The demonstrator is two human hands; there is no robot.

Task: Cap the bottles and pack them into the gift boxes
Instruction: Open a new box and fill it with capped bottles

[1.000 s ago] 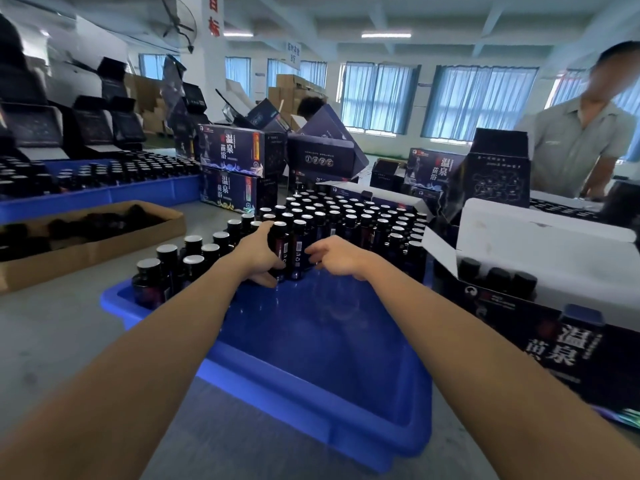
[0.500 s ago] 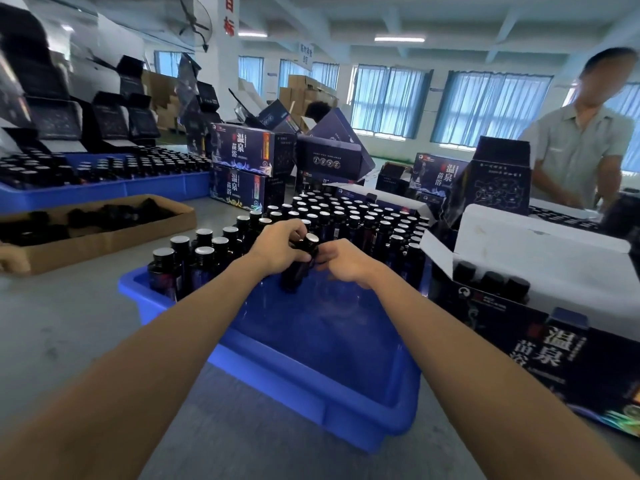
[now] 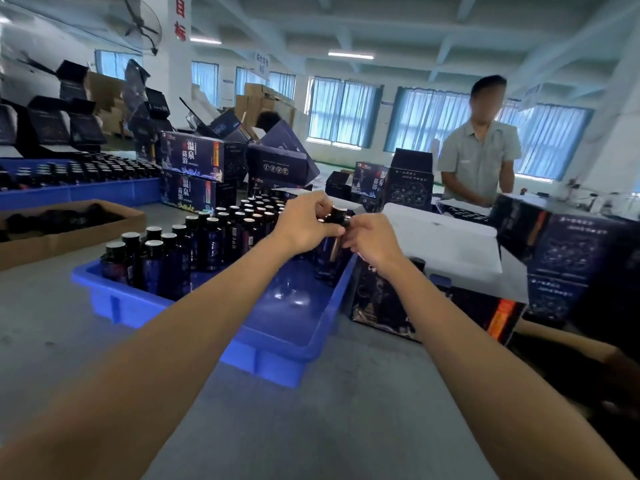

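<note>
1. The left hand is curled round the upper part of a small dark bottle with a black screw cap, gripping it from the left.
2. The right hand meets it from the other side, its fingertips pinching the same bottle just under the cap.
3. The bottle's long axis runs close to vertical, cap upward and base down, and the top leans a little to the right.
4. It is held over the far right corner of a blue plastic tray. I cannot tell whether its base touches the tray floor.
5. Rows of matching capped bottles stand upright in the tray, crowding its left and far parts.
6. Just beside the tray's right wall sits an open dark printed gift box, its white flap folded back.
7. Everything rests on a grey table.
8. To the left on the table lies a shallow brown cardboard tray. Behind it, a second blue tray is packed with bottles.
9. Two closed gift boxes are stacked past the near tray.
10. Across the table on the right stands a person in a grey short-sleeved shirt.
11. Windows with blue curtains line the back wall. A wall fan hangs beside a white pillar, under a ceiling with tube lights.
</note>
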